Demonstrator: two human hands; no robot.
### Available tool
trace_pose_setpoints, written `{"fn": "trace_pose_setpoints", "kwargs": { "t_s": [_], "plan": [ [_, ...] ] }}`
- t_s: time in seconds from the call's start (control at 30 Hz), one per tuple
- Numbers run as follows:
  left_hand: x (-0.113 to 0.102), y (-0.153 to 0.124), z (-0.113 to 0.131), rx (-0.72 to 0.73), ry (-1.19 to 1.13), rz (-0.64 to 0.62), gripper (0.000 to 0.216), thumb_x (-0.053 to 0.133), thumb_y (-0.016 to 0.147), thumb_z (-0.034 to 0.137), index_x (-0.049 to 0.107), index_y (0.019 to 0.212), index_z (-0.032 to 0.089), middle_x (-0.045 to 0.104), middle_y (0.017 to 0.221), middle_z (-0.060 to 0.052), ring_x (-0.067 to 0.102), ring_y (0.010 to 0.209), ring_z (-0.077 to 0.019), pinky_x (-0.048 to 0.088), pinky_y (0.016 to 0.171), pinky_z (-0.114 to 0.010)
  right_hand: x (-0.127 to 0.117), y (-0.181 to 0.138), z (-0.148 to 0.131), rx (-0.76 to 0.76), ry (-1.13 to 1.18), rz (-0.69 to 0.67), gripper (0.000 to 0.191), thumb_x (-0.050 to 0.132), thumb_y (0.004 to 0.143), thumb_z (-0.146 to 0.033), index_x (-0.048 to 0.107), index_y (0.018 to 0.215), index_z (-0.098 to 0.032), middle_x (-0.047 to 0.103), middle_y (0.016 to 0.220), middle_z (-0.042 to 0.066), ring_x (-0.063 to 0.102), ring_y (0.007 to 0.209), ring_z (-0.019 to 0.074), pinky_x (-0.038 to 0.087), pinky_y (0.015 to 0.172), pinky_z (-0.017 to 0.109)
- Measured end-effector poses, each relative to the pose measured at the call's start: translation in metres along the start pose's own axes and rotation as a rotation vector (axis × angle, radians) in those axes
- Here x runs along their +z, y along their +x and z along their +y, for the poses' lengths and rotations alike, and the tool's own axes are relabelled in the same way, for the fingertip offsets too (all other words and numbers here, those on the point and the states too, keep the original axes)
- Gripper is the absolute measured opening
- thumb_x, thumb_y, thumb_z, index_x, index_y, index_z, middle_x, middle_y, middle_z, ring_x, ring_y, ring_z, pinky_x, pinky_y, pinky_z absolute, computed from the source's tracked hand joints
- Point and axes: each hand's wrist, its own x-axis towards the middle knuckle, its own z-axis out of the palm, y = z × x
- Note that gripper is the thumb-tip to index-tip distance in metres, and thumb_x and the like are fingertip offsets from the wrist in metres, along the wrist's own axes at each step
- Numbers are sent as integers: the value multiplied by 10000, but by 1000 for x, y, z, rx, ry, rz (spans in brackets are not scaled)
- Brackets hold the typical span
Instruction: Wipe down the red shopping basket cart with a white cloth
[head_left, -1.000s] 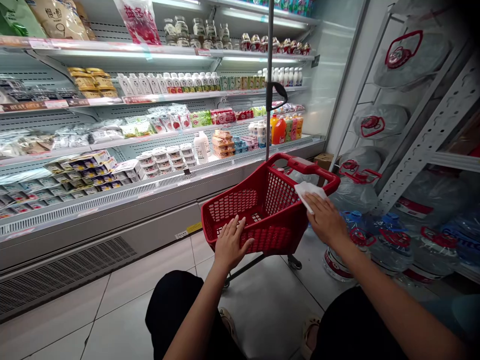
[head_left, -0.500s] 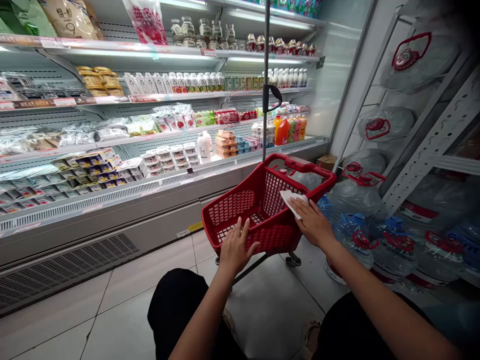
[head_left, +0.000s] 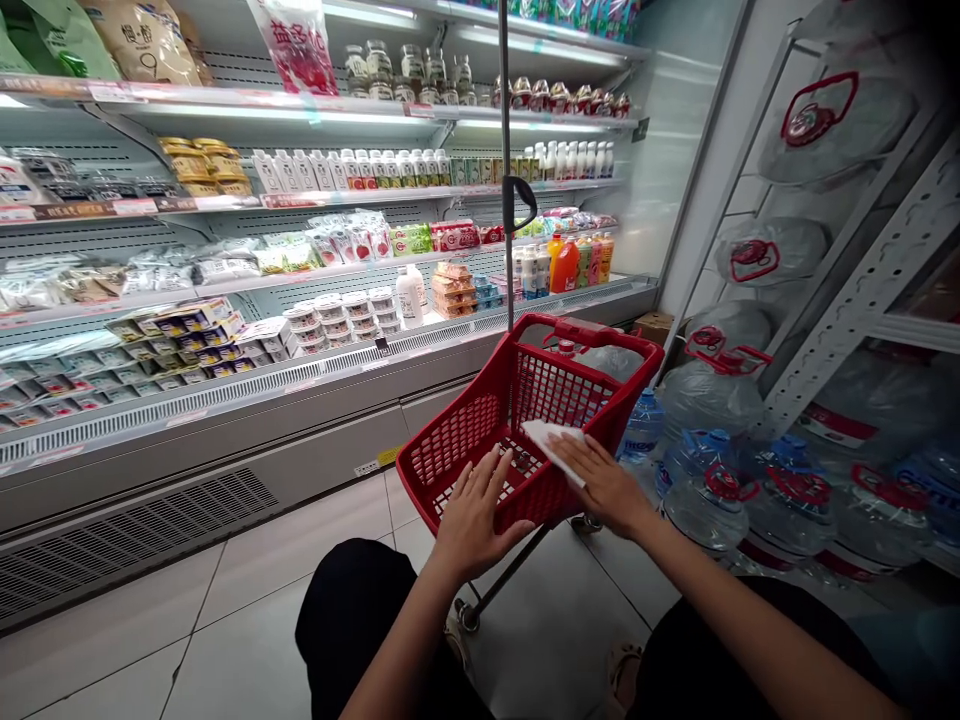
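A red plastic shopping basket on wheels (head_left: 480,430) stands on the tiled floor in front of me, with a grey pole handle (head_left: 505,150) rising from its far end. My left hand (head_left: 474,515) lies on the basket's near rim with fingers spread. My right hand (head_left: 600,485) presses a white cloth (head_left: 546,438) flat against the right-hand rim, fingers stretched over it. My knees in black trousers show at the bottom.
A long open chiller (head_left: 225,400) with shelves of dairy packs, bottles and juices runs along the left. On the right a white metal rack (head_left: 862,270) and the floor hold large water jugs (head_left: 712,490) close behind the basket. Grey floor tiles (head_left: 225,620) lie between.
My right hand has slid the white cloth along the right rim from the far handle end toward me. The basket has rolled a little closer and turned. The left hand stays on the near rim.
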Motion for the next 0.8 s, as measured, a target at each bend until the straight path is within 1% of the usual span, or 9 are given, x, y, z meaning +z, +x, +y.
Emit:
{"fn": "trace_pose_setpoints", "kwargs": {
  "t_s": [0.07, 0.17, 0.23, 0.3, 0.37, 0.43, 0.57, 0.67, 0.8],
  "plan": [
    [-2, -5, -14, -3, 42, -9, 932, 484, 984, 707, 12, 1685, 314, 255, 1727, -51, 260, 1587, -269, 199, 1303, -465, -2, 0, 31, 78, -64, 37, 668, 320, 1077, -295, 35, 1680, -314, 283, 1711, 2, 262, 1578, 208, 243, 1296, 503],
    [7, -10, -28, -30, 75, -22, 884, 441, 1012, 686, 7, 1683, 307, 276, 1720, -44, 272, 1583, -251, 215, 1295, -446, 0, 9, 67, 154, -114, 66, 635, 287, 1081, -301, 80, 1681, -306, 278, 1716, 9, 233, 1587, 209, 259, 1286, 511],
    [16, -9, -30, -38, 84, -21, 866, 418, 1024, 677, 1, 1682, 299, 276, 1720, -44, 275, 1582, -249, 214, 1294, -459, 3, 18, 78, 201, -109, 69, 616, 266, 1080, -300, 126, 1680, -298, 289, 1714, 12, 231, 1588, 212, 268, 1282, 512],
    [25, -3, -28, -63, 97, -2, 849, 397, 1034, 667, -5, 1681, 294, 274, 1719, -43, 280, 1580, -251, 221, 1291, -477, 8, 28, 79, 242, -85, 62, 612, 259, 1076, -299, 156, 1679, -287, 307, 1708, 21, 243, 1585, 219, 273, 1280, 517],
    [32, 4, -25, -101, 111, 29, 839, 384, 1039, 658, -14, 1681, 290, 279, 1717, -45, 292, 1575, -254, 238, 1284, -489, 14, 35, 72, 249, -54, 33, 611, 255, 1073, -293, 171, 1678, -279, 313, 1706, 24, 252, 1583, 219, 269, 1283, 518],
    [36, 10, -22, -130, 122, 56, 828, 381, 1043, 646, -11, 1681, 293, 289, 1713, -47, 302, 1571, -257, 251, 1279, -496, 19, 38, 58, 218, -17, -9, 610, 247, 1075, -287, 161, 1679, -279, 305, 1708, 18, 246, 1584, 210, 252, 1291, 514],
    [41, 14, -20, -191, 139, 97, 808, 378, 1046, 630, -4, 1680, 309, 285, 1712, -56, 309, 1567, -275, 276, 1264, -519, 27, 37, 17, 114, 77, -60, 614, 251, 1089, -297, 94, 1682, -304, 257, 1723, -10, 202, 1595, 184, 218, 1308, 490],
    [42, 13, -19, -239, 155, 117, 791, 350, 1051, 625, -19, 1677, 312, 267, 1717, -66, 298, 1570, -287, 287, 1248, -562, 28, 36, -16, 27, 150, -76, 633, 278, 1090, -288, 52, 1680, -324, 243, 1725, -27, 184, 1598, 180, 207, 1314, 483],
    [43, 13, -18, -291, 184, 136, 779, 333, 1054, 620, -43, 1670, 327, 233, 1728, -69, 236, 1590, -304, 219, 1243, -654, 23, 37, -54, -49, 218, -95, 645, 303, 1084, -258, 61, 1677, -333, 252, 1719, -28, 203, 1594, 183, 216, 1314, 486]
  ]
}}
